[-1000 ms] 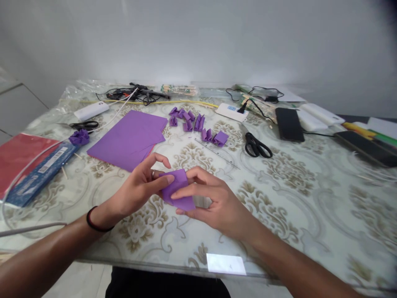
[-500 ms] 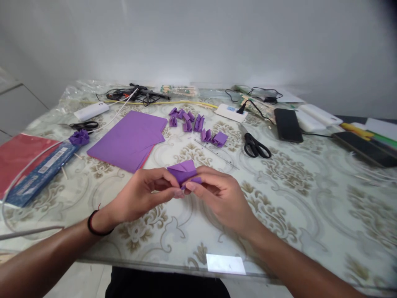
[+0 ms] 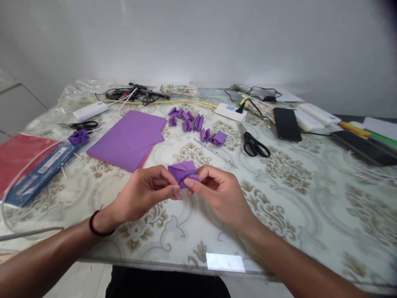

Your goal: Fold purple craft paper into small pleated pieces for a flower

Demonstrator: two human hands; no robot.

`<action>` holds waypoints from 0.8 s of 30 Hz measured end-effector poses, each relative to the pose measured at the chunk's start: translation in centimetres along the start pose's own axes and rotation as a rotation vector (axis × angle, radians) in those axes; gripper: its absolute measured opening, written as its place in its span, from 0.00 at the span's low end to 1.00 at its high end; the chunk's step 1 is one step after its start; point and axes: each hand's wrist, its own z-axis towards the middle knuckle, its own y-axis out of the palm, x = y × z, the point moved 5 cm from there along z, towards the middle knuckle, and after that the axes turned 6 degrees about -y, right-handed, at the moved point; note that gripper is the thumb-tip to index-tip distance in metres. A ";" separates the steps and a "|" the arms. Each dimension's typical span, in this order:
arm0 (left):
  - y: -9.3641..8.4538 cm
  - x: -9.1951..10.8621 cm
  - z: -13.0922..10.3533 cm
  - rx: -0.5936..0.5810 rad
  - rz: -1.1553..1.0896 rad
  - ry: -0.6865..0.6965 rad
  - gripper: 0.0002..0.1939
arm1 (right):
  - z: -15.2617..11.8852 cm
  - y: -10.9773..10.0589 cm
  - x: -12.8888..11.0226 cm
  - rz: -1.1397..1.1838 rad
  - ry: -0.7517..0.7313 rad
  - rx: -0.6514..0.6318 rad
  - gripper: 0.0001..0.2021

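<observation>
Paper (image 3: 182, 169) is looking part-folded, left hand (image 3: 144, 189) and right hand (image 3: 226, 194) fingers gripping it; folded pieces (image 3: 198, 123) sitting at 12 o'clock.

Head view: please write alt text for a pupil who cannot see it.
The left hand and right hand pinch a folded purple paper over a patterned table. Beyond them lie purple sheets, folded purple pieces and, further right, black-handled scissors.
</observation>
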 end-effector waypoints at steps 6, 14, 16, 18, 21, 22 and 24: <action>-0.1 -0.1 0.3 0.014 -0.106 0.016 0.19 | 0.1 -0.1 0.1 -0.013 -0.018 0.026 0.19; -0.3 -0.8 0.5 -0.041 0.027 -0.038 0.21 | 0.1 0.3 -0.2 -0.012 -0.072 -0.051 0.10; -0.3 -0.9 0.4 -0.012 0.035 -0.048 0.17 | 0.1 0.3 -0.2 0.042 -0.070 -0.048 0.12; -0.1 -0.7 0.4 -0.002 0.011 -0.013 0.14 | 0.1 0.4 -0.1 0.079 -0.042 -0.057 0.14; 0.2 -0.5 0.4 -0.007 -0.008 0.047 0.12 | 0.1 0.7 0.2 0.033 0.037 -0.098 0.09; 0.2 -0.5 0.4 -0.013 0.009 0.049 0.12 | 0.0 0.8 0.3 0.011 0.059 -0.115 0.09; 0.2 -0.5 0.2 -0.029 0.074 0.034 0.12 | -0.1 1.0 0.4 -0.006 0.087 -0.132 0.11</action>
